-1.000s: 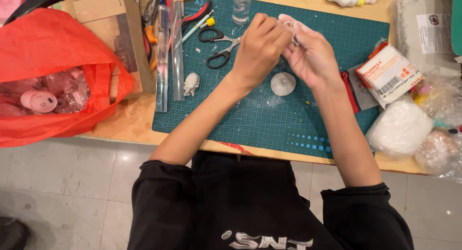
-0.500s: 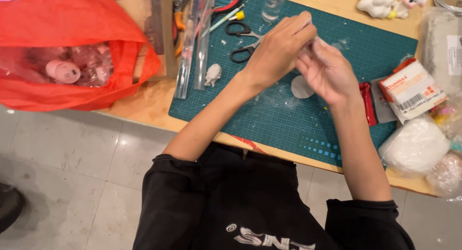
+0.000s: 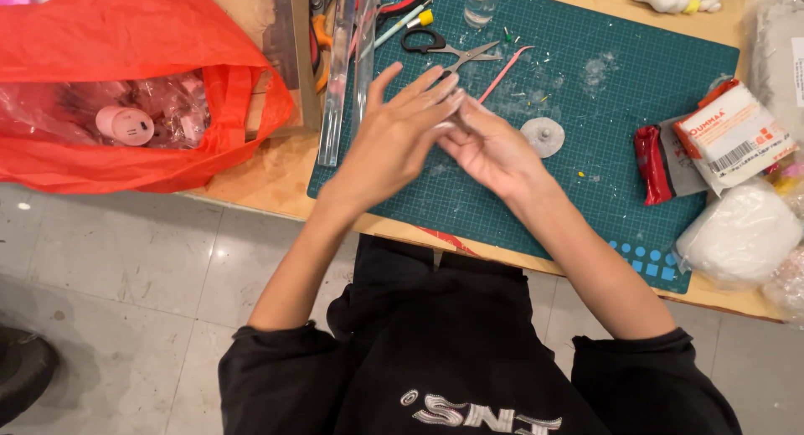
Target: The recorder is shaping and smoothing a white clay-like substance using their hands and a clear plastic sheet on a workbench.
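Observation:
My left hand lies flat, fingers spread, across the upturned palm of my right hand, both raised over the green cutting mat. Where the palms meet is covered, so I cannot tell whether anything sits between them. Just beyond the fingertips lie black-handled scissors and a thin pink stick tool. A small round clear disc rests on the mat right of my right hand.
A red plastic bag with a pink round container sits at the left. Clear acrylic bars lie along the mat's left edge. At the right are a red-and-white package and a bagged white lump; a small clear bottle stands at the back.
My hands have dropped from fingertip pinching at the mat's far side to flat palm-on-palm contact nearer me. The view has shifted left and down.

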